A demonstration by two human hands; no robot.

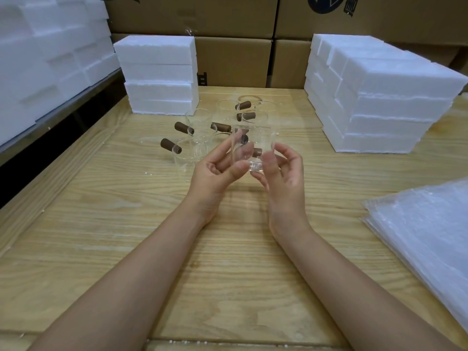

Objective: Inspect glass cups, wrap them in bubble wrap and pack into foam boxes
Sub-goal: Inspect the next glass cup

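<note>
A clear glass cup (254, 145) with a brown wooden handle is held up above the wooden table (126, 236) between both hands. My left hand (220, 168) pinches its left wall with thumb and fingers. My right hand (281, 171) grips its right side and thick base. Behind it stand several more glass cups (187, 158) with brown handles, grouped at the table's middle. A stack of bubble wrap sheets (425, 236) lies at the right edge. Foam boxes (159, 77) are stacked at the back left, and more foam boxes (374, 97) at the back right.
Cardboard cartons (233, 29) form a wall behind the table. Another pile of white foam pieces (45, 54) sits on a shelf to the left. Small foam crumbs dot the tabletop.
</note>
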